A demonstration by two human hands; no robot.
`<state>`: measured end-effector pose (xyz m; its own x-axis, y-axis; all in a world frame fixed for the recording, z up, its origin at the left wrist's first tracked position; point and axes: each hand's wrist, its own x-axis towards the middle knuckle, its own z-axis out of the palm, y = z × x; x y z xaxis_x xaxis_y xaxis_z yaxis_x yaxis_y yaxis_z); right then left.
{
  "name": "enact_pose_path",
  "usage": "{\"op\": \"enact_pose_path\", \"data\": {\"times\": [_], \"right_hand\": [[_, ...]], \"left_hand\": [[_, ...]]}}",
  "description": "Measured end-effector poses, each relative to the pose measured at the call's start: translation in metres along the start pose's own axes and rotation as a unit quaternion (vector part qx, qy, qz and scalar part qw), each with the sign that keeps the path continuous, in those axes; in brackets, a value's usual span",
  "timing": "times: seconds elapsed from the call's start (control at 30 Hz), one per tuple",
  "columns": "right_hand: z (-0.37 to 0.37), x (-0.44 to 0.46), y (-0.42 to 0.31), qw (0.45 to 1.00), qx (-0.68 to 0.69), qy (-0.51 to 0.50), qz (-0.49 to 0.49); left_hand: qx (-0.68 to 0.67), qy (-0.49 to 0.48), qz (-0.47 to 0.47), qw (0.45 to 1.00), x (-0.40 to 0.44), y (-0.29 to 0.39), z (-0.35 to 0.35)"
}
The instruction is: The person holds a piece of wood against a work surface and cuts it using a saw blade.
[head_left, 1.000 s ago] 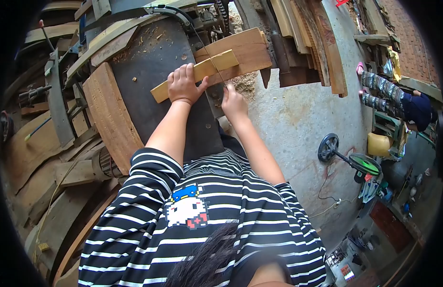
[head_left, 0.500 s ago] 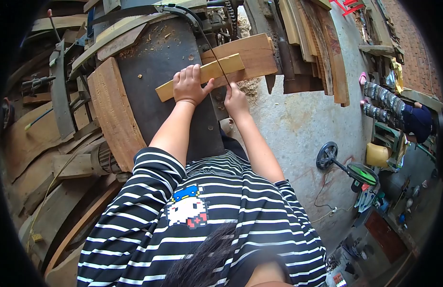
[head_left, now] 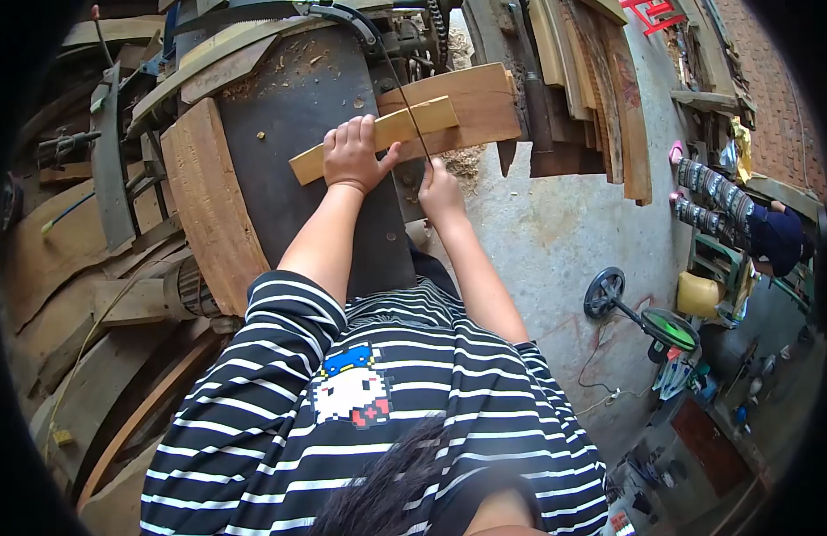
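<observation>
A narrow light wooden board lies slantwise over the dark metal table and a wider plank. My left hand holds the board down, its fingers together over the top and the thumb towards the right. Closed round the near end of a thin dark strip is my right hand, just off the board's near edge. The strip crosses over the board and runs up towards a curved black frame or handle. Whether it is a blade seen edge-on, I cannot tell.
A thick plank borders the table's left side. Sawdust and chips lie on the far part. Boards are stacked at upper right. A fan stands on the floor, and another person is at far right.
My right hand and the strip have shifted very slightly towards me. The left hand and board keep their places; the whole view has moved a little.
</observation>
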<state>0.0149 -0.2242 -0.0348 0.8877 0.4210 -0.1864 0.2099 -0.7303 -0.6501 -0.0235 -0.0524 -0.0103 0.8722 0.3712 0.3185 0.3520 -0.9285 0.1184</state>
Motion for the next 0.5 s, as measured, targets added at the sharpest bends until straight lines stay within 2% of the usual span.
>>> {"op": "enact_pose_path", "data": {"times": [0.07, 0.17, 0.27, 0.4, 0.5], "right_hand": [[0.003, -0.012, 0.006, 1.000, -0.015, -0.007, 0.008], [0.014, -0.071, 0.070, 0.999, 0.026, -0.020, 0.037], [0.011, -0.072, 0.074, 0.998, 0.010, -0.036, 0.041], [0.003, -0.010, 0.013, 1.000, 0.004, -0.008, -0.002], [0.000, -0.006, 0.005, 1.000, 0.014, 0.011, -0.026]], "left_hand": [[-0.005, -0.007, -0.003, 1.000, -0.001, -0.001, 0.000], [-0.011, -0.020, -0.009, 1.000, -0.001, -0.001, 0.000], [-0.008, -0.023, -0.010, 1.000, 0.001, -0.001, -0.001], [-0.015, -0.029, -0.006, 0.999, 0.001, 0.000, -0.004], [-0.017, -0.033, -0.007, 0.999, 0.002, 0.000, -0.005]]}}
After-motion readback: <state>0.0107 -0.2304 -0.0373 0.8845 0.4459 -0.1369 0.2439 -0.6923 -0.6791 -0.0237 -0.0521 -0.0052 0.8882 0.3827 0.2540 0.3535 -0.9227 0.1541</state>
